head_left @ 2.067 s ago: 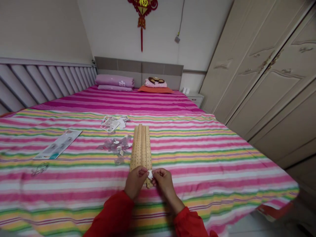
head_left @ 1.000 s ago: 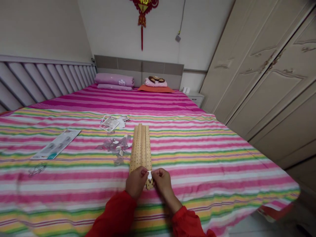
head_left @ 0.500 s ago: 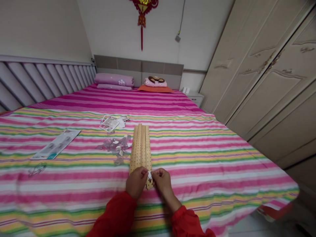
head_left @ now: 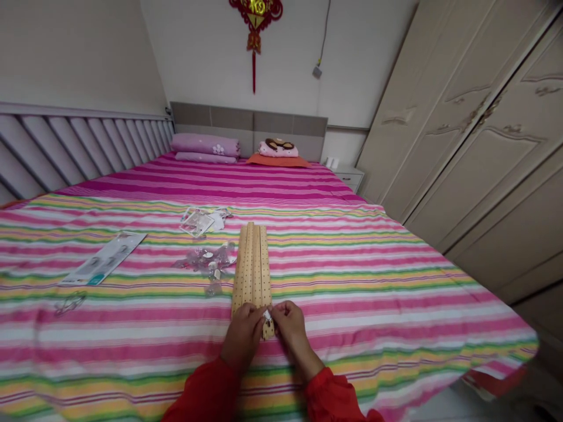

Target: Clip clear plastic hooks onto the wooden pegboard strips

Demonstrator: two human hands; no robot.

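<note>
A long pale wooden board (head_left: 252, 264) drilled with rows of small holes lies lengthwise on the striped bedspread (head_left: 373, 275). At its near end my left hand (head_left: 243, 334) and my right hand (head_left: 288, 326) meet, fingers curled. Between their fingertips they pinch a small white and metal clip (head_left: 267, 316) against the board's end. Red sleeves cover both forearms.
Left of the board lie a heap of small clear and metal pieces (head_left: 206, 259), opened clear packaging (head_left: 199, 220), a printed card (head_left: 104, 262) and another small clear piece (head_left: 68, 303). Pillows (head_left: 204, 145) sit at the headboard. A wardrobe (head_left: 479, 135) stands along the right.
Both hands have stayed at the board's near end, pinching the small clip. The clip sits slightly lower and more hidden by the fingers than before.
</note>
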